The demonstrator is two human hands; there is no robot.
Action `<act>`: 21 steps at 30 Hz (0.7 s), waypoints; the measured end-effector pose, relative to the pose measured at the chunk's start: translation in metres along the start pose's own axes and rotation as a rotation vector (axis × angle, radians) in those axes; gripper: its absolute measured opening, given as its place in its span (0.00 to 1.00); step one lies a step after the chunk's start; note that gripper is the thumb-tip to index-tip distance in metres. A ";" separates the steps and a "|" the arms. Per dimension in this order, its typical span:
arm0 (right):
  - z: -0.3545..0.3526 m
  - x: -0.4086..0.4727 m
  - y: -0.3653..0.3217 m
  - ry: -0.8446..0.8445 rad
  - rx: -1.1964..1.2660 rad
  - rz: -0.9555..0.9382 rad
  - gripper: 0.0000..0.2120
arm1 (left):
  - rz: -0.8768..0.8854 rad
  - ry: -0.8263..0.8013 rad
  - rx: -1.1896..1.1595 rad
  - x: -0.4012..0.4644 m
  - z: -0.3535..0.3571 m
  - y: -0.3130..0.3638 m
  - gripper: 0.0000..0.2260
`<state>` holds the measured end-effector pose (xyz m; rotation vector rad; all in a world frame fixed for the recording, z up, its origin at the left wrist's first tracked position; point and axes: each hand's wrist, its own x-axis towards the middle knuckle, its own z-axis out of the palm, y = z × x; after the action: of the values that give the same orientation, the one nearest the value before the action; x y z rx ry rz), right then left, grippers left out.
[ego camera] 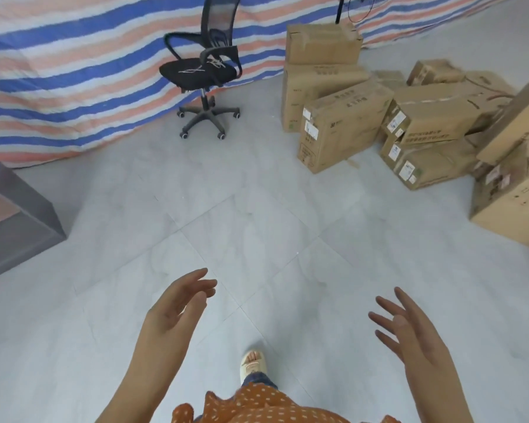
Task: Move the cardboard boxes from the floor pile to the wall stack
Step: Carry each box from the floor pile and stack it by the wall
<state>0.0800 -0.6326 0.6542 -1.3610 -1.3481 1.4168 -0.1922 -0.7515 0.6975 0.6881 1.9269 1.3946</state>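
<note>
Several brown cardboard boxes lie in a loose pile (431, 123) on the grey tiled floor at the upper right. Two boxes stand stacked (321, 44) against the striped tarp behind the pile, and a tilted box (342, 129) leans at the pile's front left. A larger box (513, 203) sits at the right edge. My left hand (177, 306) and my right hand (409, 331) are both held out low in the frame, palms facing each other, fingers relaxed, holding nothing. Both hands are far from the boxes.
A black office chair (205, 71) on castors stands at the back centre before a blue, pink and white striped tarp (58, 71). A grey shelf unit (19, 221) juts in at the left edge. My sandalled foot (252, 361) steps on the floor between my hands.
</note>
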 end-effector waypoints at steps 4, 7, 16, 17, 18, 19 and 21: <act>0.030 0.061 -0.022 0.042 0.021 -0.014 0.18 | 0.013 -0.031 0.013 0.081 0.009 0.022 0.14; 0.039 0.101 -0.034 0.072 0.020 0.003 0.20 | 0.014 -0.075 0.025 0.128 0.025 0.034 0.14; 0.042 0.266 -0.054 0.083 0.005 0.002 0.18 | -0.007 -0.063 0.016 0.271 0.104 0.067 0.14; 0.037 0.291 -0.061 0.072 -0.007 -0.007 0.19 | -0.006 -0.052 0.009 0.289 0.117 0.073 0.14; 0.032 0.316 -0.069 0.064 -0.020 -0.016 0.20 | -0.009 -0.041 0.003 0.306 0.132 0.080 0.14; 0.025 0.341 -0.078 0.062 -0.030 -0.029 0.21 | -0.009 -0.031 -0.008 0.323 0.146 0.088 0.14; 0.010 0.390 -0.094 0.075 -0.047 -0.059 0.22 | -0.004 0.000 -0.043 0.357 0.174 0.105 0.14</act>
<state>-0.0069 -0.2411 0.6677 -1.3803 -1.3691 1.2897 -0.2871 -0.3518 0.6877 0.6635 1.8917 1.4295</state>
